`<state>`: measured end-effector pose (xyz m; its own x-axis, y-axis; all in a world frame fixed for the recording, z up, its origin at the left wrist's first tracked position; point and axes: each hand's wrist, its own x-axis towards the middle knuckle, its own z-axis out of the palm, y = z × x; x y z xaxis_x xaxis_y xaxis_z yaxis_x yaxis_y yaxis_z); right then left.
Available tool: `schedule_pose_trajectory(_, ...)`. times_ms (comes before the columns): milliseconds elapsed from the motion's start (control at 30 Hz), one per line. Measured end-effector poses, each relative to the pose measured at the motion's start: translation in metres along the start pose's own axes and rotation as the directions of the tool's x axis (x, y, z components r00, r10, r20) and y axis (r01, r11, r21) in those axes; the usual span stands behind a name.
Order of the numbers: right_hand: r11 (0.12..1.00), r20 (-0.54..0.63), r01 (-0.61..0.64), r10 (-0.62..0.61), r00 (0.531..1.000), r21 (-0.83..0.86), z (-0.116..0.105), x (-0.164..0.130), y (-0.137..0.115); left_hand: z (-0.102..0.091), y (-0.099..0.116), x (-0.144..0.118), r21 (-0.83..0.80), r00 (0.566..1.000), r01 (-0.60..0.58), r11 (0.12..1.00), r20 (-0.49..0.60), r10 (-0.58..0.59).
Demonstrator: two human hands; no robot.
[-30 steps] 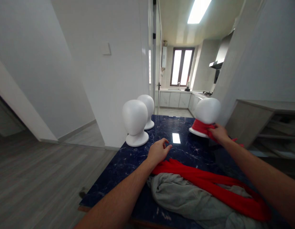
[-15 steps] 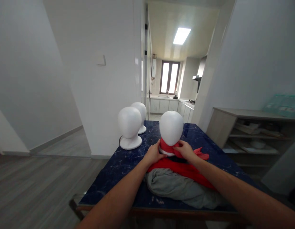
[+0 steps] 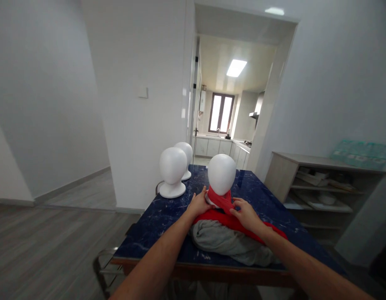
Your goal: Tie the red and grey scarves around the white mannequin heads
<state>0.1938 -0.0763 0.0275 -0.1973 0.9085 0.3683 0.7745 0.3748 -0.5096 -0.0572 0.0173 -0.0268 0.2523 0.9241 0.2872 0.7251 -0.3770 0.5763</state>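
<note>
A white mannequin head (image 3: pixel 222 174) stands upright on the dark blue marbled table (image 3: pixel 168 216). Red cloth, apparently a scarf (image 3: pixel 223 201), is wrapped around its neck and slants down across the front. My left hand (image 3: pixel 199 203) grips at the neck's left side, thumb towards the front, on the scarf's edge. Between the thumb and fingers of my right hand (image 3: pixel 243 213), the scarf is pinched just right of the neck. Nearer me lies more red cloth (image 3: pixel 275 233), with a bundled grey cloth (image 3: pixel 224 239) in front, partly under my right forearm.
Two more white mannequin heads (image 3: pixel 173 171) stand at the table's back left corner, one behind the other. A metal chair frame (image 3: pixel 102 266) shows by the front left corner. To the right is a wooden shelf unit (image 3: pixel 280 175) with wrapped bottles (image 3: pixel 361 153) on top.
My right hand has moved slightly down, bringing the scarf across the neck's front. The loose red end beyond that hand no longer shows there. The camera has tilted up a little.
</note>
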Motion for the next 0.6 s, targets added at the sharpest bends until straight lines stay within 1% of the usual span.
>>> schedule_pose_trajectory(100,1.000,0.020,-0.014,0.014,1.000,-0.002,-0.012,-0.013,0.002,-0.001,0.001,0.000,-0.004,1.000,0.000,1.000,0.009,0.000)
schedule_pose_trajectory(200,1.000,0.021,-0.030,0.030,0.999,0.005,-0.029,-0.031,0.003,-0.003,0.002,-0.001,0.001,1.000,0.001,1.000,0.017,-0.001)
schedule_pose_trajectory(267,0.999,0.034,-0.036,0.036,0.999,0.020,-0.043,-0.049,0.001,-0.005,0.003,-0.001,0.005,1.000,0.009,1.000,0.021,-0.009)
schedule_pose_trajectory(367,0.996,0.105,-0.070,0.064,0.992,0.055,-0.065,-0.086,-0.007,-0.006,0.004,-0.001,-0.007,1.000,0.013,1.000,0.017,-0.013)
schedule_pose_trajectory(467,0.971,0.162,-0.166,0.138,0.977,0.172,-0.092,-0.125,-0.013,-0.005,0.004,0.000,-0.004,1.000,0.011,1.000,0.003,-0.011)
schedule_pose_trajectory(533,0.926,0.206,-0.251,0.196,0.959,0.283,-0.115,-0.148,-0.013,-0.004,0.003,0.001,0.001,1.000,-0.005,1.000,-0.011,0.005)
schedule_pose_trajectory(600,0.877,0.235,-0.341,0.272,0.933,0.338,-0.141,-0.166,-0.010,-0.003,0.002,0.003,-0.015,0.999,-0.011,1.000,-0.037,0.010)
